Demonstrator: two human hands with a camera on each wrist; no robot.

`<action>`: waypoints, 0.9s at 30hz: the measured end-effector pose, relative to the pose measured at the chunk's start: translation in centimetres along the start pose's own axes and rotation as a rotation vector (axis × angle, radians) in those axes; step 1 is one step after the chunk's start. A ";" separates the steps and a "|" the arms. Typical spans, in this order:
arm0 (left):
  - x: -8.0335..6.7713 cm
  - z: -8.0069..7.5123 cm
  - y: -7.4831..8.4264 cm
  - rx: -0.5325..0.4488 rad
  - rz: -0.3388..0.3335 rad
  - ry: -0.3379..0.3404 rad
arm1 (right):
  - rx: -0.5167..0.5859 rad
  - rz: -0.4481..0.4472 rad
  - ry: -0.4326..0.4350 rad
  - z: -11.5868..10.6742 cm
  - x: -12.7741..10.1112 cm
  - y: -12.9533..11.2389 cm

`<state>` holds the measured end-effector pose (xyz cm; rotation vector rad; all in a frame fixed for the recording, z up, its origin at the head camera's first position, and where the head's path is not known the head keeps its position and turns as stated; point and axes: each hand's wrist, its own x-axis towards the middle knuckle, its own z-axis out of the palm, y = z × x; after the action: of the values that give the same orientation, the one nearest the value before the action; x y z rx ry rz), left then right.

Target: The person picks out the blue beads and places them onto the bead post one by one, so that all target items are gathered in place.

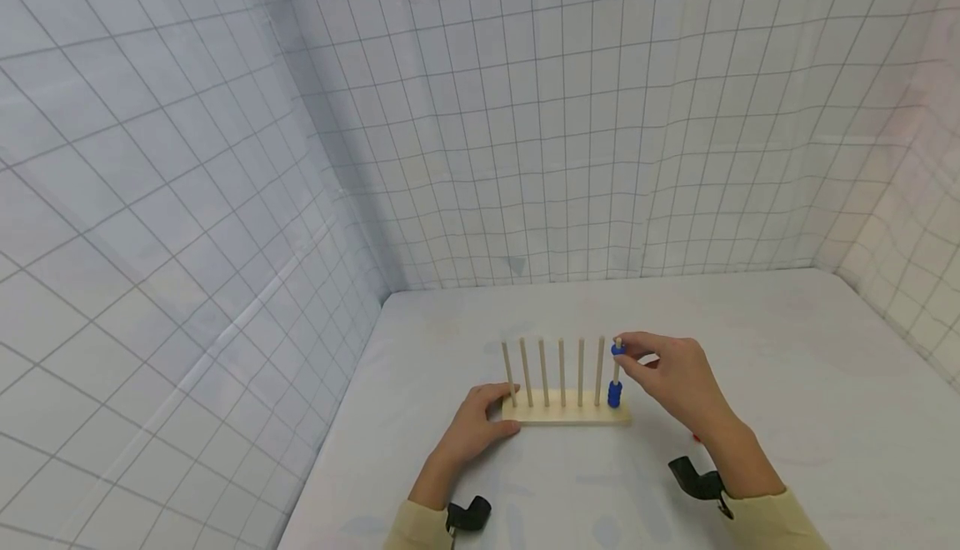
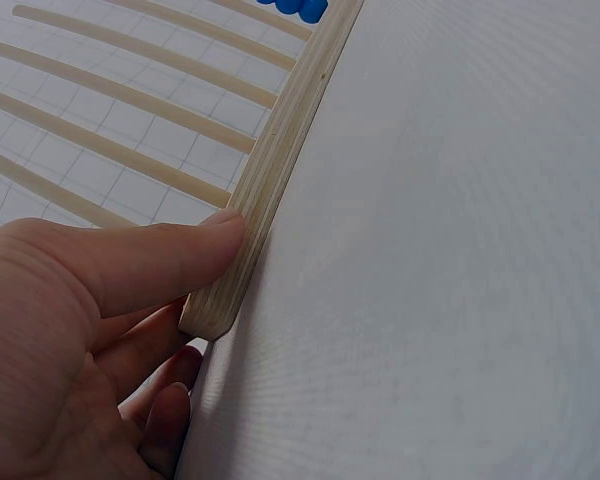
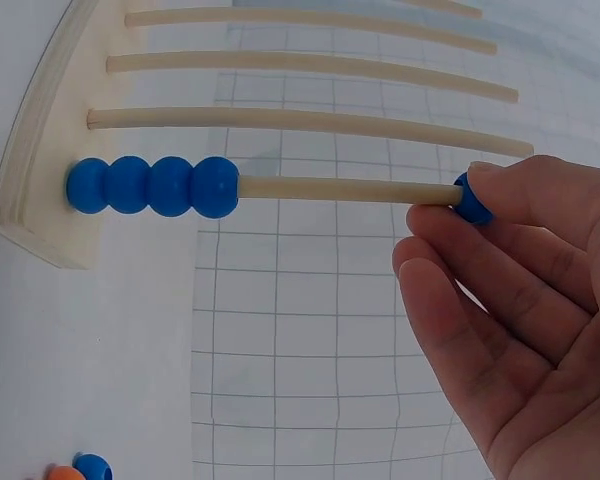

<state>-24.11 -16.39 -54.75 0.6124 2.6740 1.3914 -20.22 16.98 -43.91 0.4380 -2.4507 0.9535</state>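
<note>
A pale wooden bead stand (image 1: 566,419) with a row of several upright rods (image 1: 562,371) is on the white table. My left hand (image 1: 474,423) grips the left end of its base, thumb (image 2: 195,245) on the front edge and fingers around behind. At the top of the rightmost rod, my right hand (image 1: 678,377) pinches a blue bead (image 3: 472,200) between thumb and fingers. The rod runs into this bead, whose far side the thumb partly covers. Several blue beads (image 3: 170,186) are stacked at the foot of the same rod, against the base. The other rods hold no beads.
An orange bead (image 3: 65,473) and a blue bead (image 3: 94,467) show at the bottom edge of the right wrist view. Something small and red (image 1: 696,437) peeks out beside my right wrist. Grid-patterned cloth walls (image 1: 525,158) enclose the white table (image 1: 390,417).
</note>
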 end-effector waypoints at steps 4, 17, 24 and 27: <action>0.1 0.0 -0.1 -0.006 -0.007 -0.004 | -0.003 0.005 -0.003 0.1 -0.1 0.1; 0.0 0.0 -0.1 -0.002 -0.003 -0.002 | -0.007 0.034 -0.029 0.6 -0.4 0.4; -0.1 0.0 -0.2 0.023 0.038 0.002 | -0.012 0.044 -0.035 0.9 -0.6 0.6; -0.1 0.0 -0.2 0.033 0.044 0.005 | -0.012 0.049 -0.037 0.9 -0.6 0.6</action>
<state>-24.10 -16.51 -54.90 0.6757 2.7088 1.3638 -20.27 16.86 -45.21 0.3966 -2.5092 0.9585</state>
